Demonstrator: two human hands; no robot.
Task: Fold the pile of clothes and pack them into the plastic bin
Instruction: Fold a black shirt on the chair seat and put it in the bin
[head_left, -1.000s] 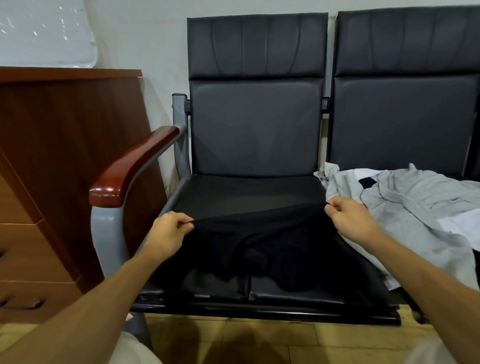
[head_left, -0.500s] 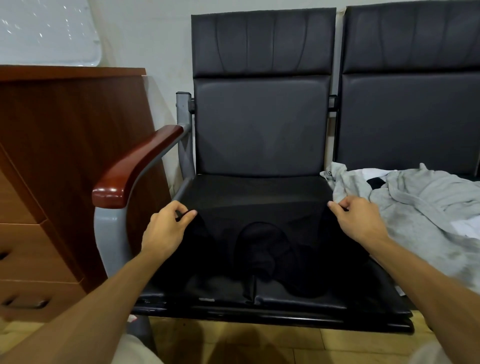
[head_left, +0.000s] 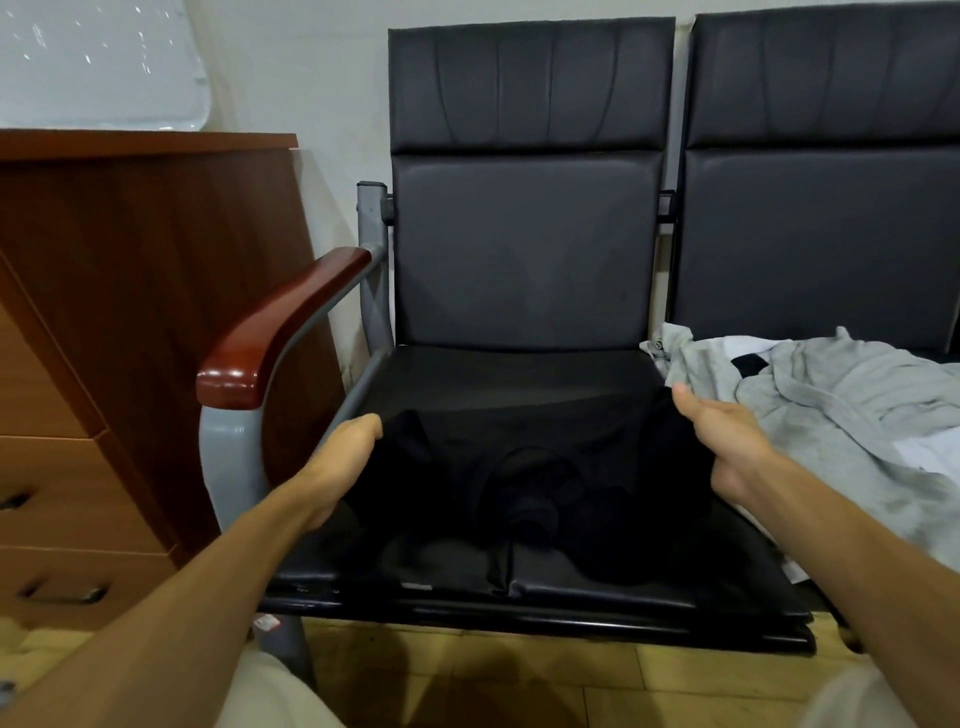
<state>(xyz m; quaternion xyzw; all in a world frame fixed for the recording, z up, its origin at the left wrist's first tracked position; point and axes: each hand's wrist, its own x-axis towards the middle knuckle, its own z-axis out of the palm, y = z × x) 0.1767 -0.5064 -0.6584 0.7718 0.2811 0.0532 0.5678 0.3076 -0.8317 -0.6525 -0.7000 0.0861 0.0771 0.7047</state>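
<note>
Fingers of both hands disappear under the black garment, grip unclear.

I can't see my left hand fingers; they tuck under the black garment, whose outline melts into the dark seat. The grey clothes pile runs off the right edge.

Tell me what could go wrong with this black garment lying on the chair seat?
The black garment nearly matches the black seat, so its edges and creases are hard to see; a fold could end up crooked. It lies bunched in the middle between the left hand and right hand. The grey clothes pile sits close on the next seat and might get snagged.
</note>
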